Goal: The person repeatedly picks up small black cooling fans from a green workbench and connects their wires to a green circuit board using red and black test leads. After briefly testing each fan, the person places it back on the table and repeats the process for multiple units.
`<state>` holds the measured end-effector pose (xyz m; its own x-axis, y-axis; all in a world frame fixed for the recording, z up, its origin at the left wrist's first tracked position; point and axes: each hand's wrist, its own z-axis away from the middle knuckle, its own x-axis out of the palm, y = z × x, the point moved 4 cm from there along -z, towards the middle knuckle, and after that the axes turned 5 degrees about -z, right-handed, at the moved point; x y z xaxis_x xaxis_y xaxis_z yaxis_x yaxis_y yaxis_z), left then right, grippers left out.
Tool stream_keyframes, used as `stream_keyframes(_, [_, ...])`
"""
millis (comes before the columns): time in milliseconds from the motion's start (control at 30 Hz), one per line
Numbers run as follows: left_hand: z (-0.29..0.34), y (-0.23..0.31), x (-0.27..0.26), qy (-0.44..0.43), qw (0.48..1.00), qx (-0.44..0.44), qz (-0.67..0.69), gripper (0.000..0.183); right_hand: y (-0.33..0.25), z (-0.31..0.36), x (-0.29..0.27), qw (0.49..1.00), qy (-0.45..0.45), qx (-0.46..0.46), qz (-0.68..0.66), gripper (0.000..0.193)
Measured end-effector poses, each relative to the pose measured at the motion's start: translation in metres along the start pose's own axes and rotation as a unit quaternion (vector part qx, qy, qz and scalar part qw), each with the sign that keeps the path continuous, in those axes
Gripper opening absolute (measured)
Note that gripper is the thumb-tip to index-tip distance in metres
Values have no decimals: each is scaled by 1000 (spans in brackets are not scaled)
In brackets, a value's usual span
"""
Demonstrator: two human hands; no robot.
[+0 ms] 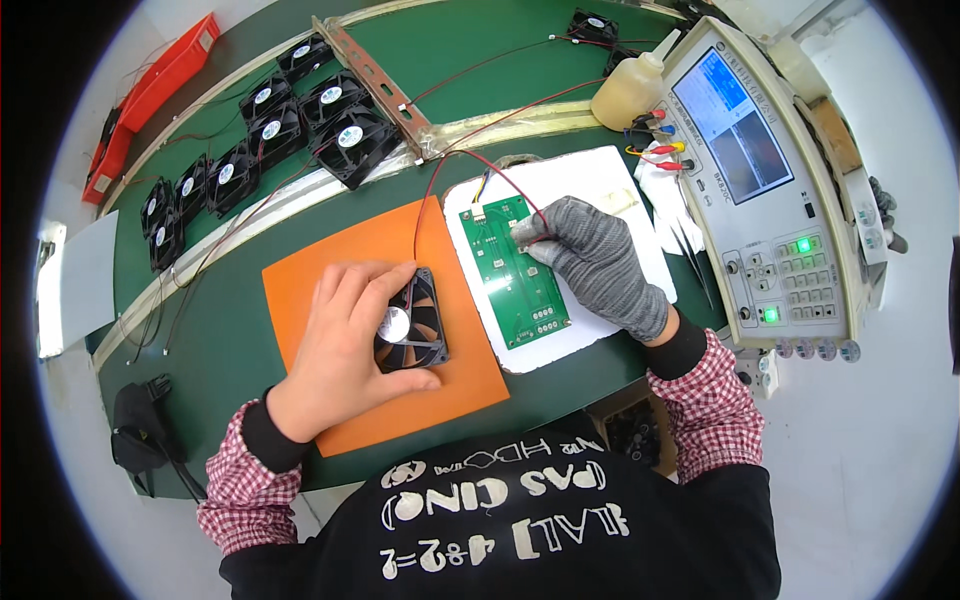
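Note:
My bare left hand (350,335) grips a black square cooling fan (428,325) by its sides, on an orange mat (300,280). From that fan a thin red and black cable (475,155) arches up and across to my right hand (590,250), which wears a grey knit glove. Its thumb and fingers pinch the cable's end over a green circuit board (520,290); the fingers hide the tip, so I cannot tell whether it sits in the board. The board lies on a white pad (600,310), with a small white connector (478,212) at its upper left corner.
Several black fans (275,130) lie at the far left, beside a perforated metal bar (375,85). A test instrument (760,180) with a lit screen stands at right, near a yellowish squeeze bottle (628,90) and tweezers (695,262). Red bins (165,75) sit at the upper left.

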<state>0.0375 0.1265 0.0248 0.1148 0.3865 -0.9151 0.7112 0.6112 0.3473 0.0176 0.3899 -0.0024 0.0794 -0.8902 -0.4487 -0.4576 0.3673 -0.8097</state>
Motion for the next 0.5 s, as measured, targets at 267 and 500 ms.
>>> stream_keyframes(267, [0, 4, 11, 47, 999, -8, -23, 102, -1, -3, 2, 972, -25, -143, 184, 20])
stream_keyframes(500, [25, 39, -46, 183, 971, 153, 6, 86, 5, -9, 6, 990, -63, -94, 81, 14])
